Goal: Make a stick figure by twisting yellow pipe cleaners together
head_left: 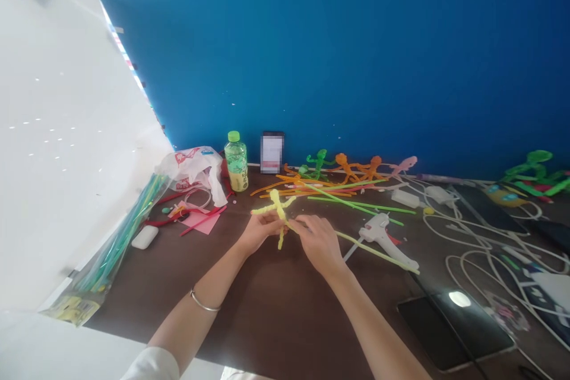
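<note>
My left hand [258,230] and my right hand [317,240] meet over the dark brown table [276,314], both pinched on a yellow pipe-cleaner figure [276,208]. The figure's arms stick out sideways above my fingers and one leg hangs below. A long yellow-green pipe cleaner [378,252] trails from my right hand toward the right. A silver bangle [202,304] sits on my left wrist.
A white glue gun [383,236] lies right of my hands. Finished green, orange and pink figures [356,167] and loose pipe cleaners line the blue wall. A green-capped bottle [236,161], plastic bag [193,167], pipe-cleaner pack [111,249], cables [472,231] and a phone [454,326] surround them.
</note>
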### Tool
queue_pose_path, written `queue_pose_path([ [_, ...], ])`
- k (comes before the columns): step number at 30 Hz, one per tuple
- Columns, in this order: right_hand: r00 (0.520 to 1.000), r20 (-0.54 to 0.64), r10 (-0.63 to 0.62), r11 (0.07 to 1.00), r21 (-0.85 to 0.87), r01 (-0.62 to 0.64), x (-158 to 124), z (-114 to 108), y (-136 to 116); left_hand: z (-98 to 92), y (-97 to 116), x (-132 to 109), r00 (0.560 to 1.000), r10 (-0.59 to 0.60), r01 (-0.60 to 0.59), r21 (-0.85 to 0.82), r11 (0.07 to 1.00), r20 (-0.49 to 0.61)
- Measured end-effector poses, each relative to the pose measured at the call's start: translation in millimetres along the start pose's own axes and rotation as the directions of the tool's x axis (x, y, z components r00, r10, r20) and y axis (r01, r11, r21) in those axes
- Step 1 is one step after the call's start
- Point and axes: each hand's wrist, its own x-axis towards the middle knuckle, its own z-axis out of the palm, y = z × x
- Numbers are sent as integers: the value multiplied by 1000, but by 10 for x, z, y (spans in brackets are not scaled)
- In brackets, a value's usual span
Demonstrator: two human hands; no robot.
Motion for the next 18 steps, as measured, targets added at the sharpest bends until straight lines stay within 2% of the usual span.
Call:
queue_pose_path([
  [3,1000,-13,4,999,49,-3,-2,-33,2,-1,-4,-5,1000,-8,8,54,998,-4],
  [12,999,-1,44,975,217,-42,-25,-43,36,-10,13,-34,997,-9,-1,126,992,77],
  [18,979,-49,199,891,425,-160,-54,-5,77,-9,21,-45,995,-37,24,147,989,90],
])
